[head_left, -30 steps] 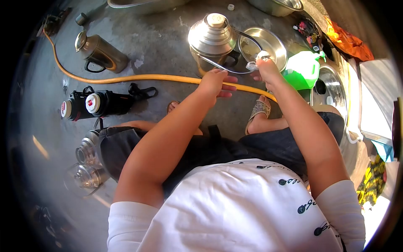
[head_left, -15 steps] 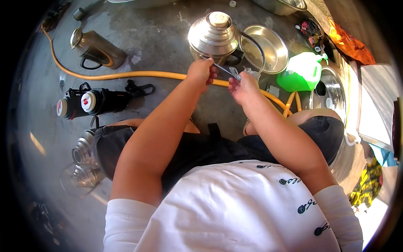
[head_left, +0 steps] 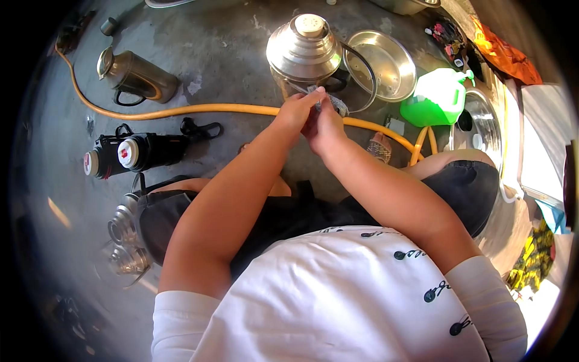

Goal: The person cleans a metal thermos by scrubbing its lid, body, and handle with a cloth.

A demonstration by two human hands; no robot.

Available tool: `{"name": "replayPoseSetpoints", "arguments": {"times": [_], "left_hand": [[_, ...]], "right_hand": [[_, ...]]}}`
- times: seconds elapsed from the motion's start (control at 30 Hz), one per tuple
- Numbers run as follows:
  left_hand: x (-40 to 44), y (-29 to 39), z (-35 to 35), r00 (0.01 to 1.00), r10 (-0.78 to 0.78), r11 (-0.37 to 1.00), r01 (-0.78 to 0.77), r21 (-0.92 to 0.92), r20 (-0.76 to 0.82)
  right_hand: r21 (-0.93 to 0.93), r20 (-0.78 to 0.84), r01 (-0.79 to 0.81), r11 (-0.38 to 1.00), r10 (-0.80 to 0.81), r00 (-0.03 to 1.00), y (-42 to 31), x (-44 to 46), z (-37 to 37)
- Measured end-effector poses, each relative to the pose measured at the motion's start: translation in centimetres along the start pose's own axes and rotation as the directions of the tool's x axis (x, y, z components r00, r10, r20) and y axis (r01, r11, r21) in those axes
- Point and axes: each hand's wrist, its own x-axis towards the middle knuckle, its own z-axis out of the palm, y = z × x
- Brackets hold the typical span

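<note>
A shiny metal thermos flask (head_left: 304,51) with a pale stopper (head_left: 309,25) stands on the floor in front of me. Its thin curved carrying handle (head_left: 375,81) loops round on the right and runs back toward my hands. My left hand (head_left: 297,113) is closed by the flask's lower side, its thumb meeting the other hand; the handle's end seems to be in it, though fingers hide it. My right hand (head_left: 327,125) presses against it, closed round a crumpled greyish scrubbing pad (head_left: 339,107) wrapped on the handle. The palms are hidden.
A yellow hose (head_left: 199,108) crosses the floor behind my hands. Right of the flask are a steel basin (head_left: 395,69) and a green jug (head_left: 434,99). Leftward lie a metal flask (head_left: 139,75) and two black bottles (head_left: 157,146). Metal flask parts (head_left: 123,223) are by my left knee.
My right hand has moved left along the handle with the pad, up against my left hand. The stretch of handle that showed between the hands is now covered.
</note>
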Motion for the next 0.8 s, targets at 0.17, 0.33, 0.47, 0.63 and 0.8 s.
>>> {"name": "replayPoseSetpoints", "arguments": {"times": [0.17,0.33,0.47,0.63,0.8], "left_hand": [[-0.2,-0.8,1.2,0.994,-0.11,0.994,0.109,0.019,0.001],[1.3,-1.0,0.5,0.996,-0.084,0.995,0.082,0.049,0.035],[0.7,-1.6,1.2,0.998,-0.028,0.999,0.03,0.021,-0.054],[-0.7,-0.9,0.6,0.995,0.006,1.0,-0.006,-0.009,-0.096],[-1.3,-2.0,1.4,0.978,0.097,0.989,-0.073,0.132,-0.183]], "right_hand": [[-0.217,-0.008,0.089,0.972,-0.093,0.996,0.2,-0.7,-1.1],[-0.874,0.219,0.126,0.468,0.148,0.964,-4.4,-4.8,-1.4],[-0.973,0.219,0.202,0.108,0.174,0.96,-10.8,-5.0,-3.2],[-0.671,-0.201,-0.099,0.735,-0.053,0.978,-12.0,-2.8,-5.6],[-0.146,0.095,-0.099,0.984,0.114,0.989,-5.0,-0.7,-6.7]]}}
